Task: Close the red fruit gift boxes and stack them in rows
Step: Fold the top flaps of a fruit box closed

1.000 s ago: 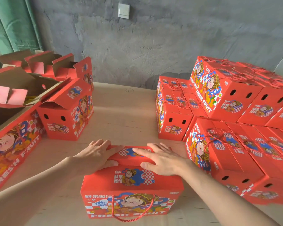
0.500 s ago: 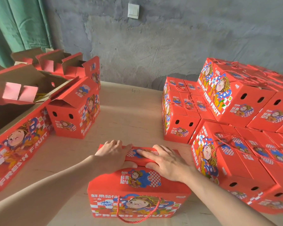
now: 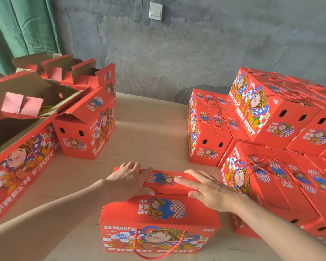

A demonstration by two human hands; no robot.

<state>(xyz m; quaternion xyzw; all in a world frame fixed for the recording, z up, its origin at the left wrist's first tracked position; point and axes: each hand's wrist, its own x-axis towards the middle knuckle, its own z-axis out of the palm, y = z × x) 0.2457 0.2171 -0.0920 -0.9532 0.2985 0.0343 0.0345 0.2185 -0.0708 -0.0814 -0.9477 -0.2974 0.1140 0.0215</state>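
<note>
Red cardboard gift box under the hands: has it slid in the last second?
No. The red cardboard gift box sits just as close to the closed red boxes beside it.

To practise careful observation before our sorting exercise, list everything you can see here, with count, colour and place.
Box being closed: one, red, front centre.
Closed boxes: many, red, stacked at right.
Open boxes: several, red, at left.
Table: one, pale wood, beneath everything.
Curtain: one, green, upper left.
Wall switch: one, white, on grey wall.
Hands: two, bare, left hand and right hand pressing the centre box's lid.
</note>
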